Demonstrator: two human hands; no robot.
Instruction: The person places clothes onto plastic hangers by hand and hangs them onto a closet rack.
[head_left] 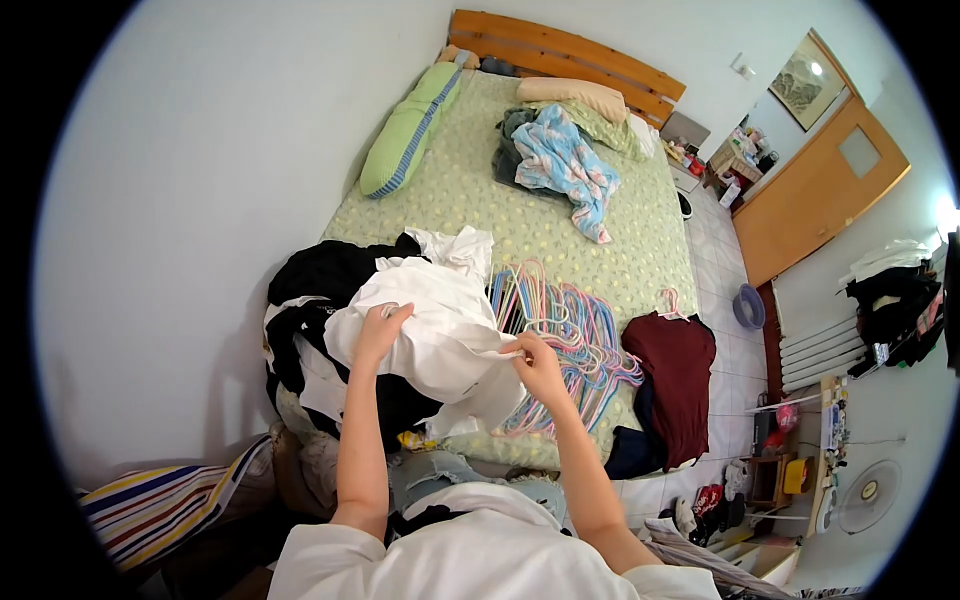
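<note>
A white garment (430, 325) is stretched between my two hands over the near part of the bed. My left hand (382, 332) grips its left side, fingers closed on the fabric. At its right edge my right hand (537, 365) pinches the cloth. Under and left of it lies a pile of black and white clothes (335, 268). Many pastel hangers (575, 350) lie spread on the bed just right of the garment, partly behind my right hand. A dark red shirt (675, 385) on a pink hanger (674, 304) lies at the bed's right edge.
The bed (460, 205) holds a green bolster (410, 135), a beige pillow (572, 97) and a crumpled blue patterned cloth (568, 165). A striped cloth (180, 505) lies at the lower left. A purple basin (748, 307) stands on the floor, and a fan (870, 492) is at the right.
</note>
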